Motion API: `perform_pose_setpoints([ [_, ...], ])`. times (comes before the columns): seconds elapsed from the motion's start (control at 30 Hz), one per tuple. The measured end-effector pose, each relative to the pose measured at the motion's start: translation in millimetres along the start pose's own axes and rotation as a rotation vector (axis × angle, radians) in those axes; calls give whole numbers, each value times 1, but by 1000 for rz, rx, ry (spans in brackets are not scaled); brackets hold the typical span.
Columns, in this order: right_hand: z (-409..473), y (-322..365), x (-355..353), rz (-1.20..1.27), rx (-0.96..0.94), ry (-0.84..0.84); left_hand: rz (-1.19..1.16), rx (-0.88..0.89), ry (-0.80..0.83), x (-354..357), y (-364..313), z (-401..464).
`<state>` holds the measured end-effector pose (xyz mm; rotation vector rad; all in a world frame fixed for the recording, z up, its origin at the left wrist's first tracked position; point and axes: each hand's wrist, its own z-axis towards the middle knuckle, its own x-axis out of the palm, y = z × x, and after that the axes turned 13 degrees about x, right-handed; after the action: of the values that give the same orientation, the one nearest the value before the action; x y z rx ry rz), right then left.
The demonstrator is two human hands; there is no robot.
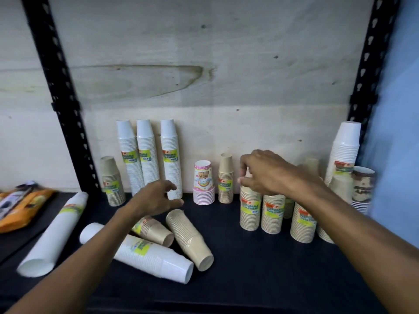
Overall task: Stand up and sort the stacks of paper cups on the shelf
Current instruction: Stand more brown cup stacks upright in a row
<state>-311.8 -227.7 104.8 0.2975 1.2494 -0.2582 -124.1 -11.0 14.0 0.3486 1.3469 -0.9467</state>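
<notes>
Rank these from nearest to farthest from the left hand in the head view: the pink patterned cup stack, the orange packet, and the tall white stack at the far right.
From the left hand:
1. Pink patterned cup stack, upright just to its right.
2. Orange packet, lying at the left edge.
3. Tall white stack, upright at the far right by the black post.

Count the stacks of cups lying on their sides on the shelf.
4: two white stacks, one at far left and one in front, and two brown stacks, one under the left forearm and one beside it.
</notes>
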Motion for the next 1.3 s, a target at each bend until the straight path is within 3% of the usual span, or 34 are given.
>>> perform_pose_setpoints([
  [0.13,-3,36,33,99,-35,108,120,-169,59,-6,28,-19],
  [0.27,-5,67,70,69,-17,429,268,-355,107,-4,53,-32],
  [0.4,-9,87,97,63,52,671,202,-488,152,0,64,-33],
  [0.67,-9,81,103,71,62,691,-46,-494,103,14,56,-17],
  [0.83,0,60,77,85,107,546,-293,-413,-68,10,47,-11],
  [1.07,16,47,27,93,98,152,-538,-58,-237,-2,16,-2],
  [1.13,23,46,19,75,105,171,-585,46,-247,-4,6,0],
  [1.3,36,52,14,70,192,410,-597,235,-263,-2,-15,8],
])
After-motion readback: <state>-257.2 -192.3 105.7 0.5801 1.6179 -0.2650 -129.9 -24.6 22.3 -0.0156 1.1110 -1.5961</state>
